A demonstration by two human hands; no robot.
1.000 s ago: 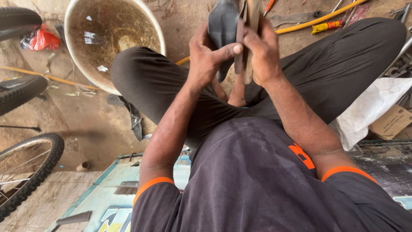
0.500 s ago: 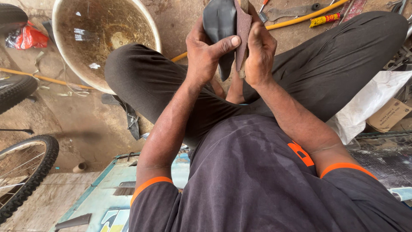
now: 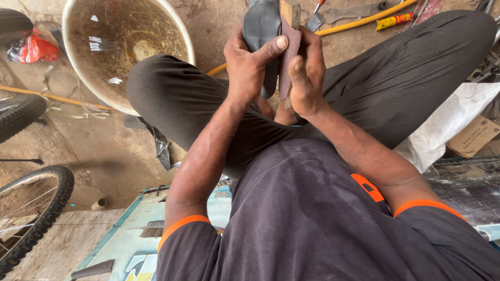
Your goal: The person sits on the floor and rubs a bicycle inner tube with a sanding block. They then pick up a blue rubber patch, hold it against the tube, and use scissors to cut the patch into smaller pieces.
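Together, left hand (image 3: 249,65) wraps smooth black rubber tube (image 3: 261,31), thumb pressed across; right hand (image 3: 307,78) pinches a brown gritty strip (image 3: 288,54) (perhaps sandpaper on wood) against it, just beside the round metal basin (image 3: 185,44).

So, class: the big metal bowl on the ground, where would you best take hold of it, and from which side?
Grip the bowl by its thin rim. It sits upright with the mouth open, so fingers can probably hook over the edge. Come from the far side: the near rim is hidden behind the person's knee.
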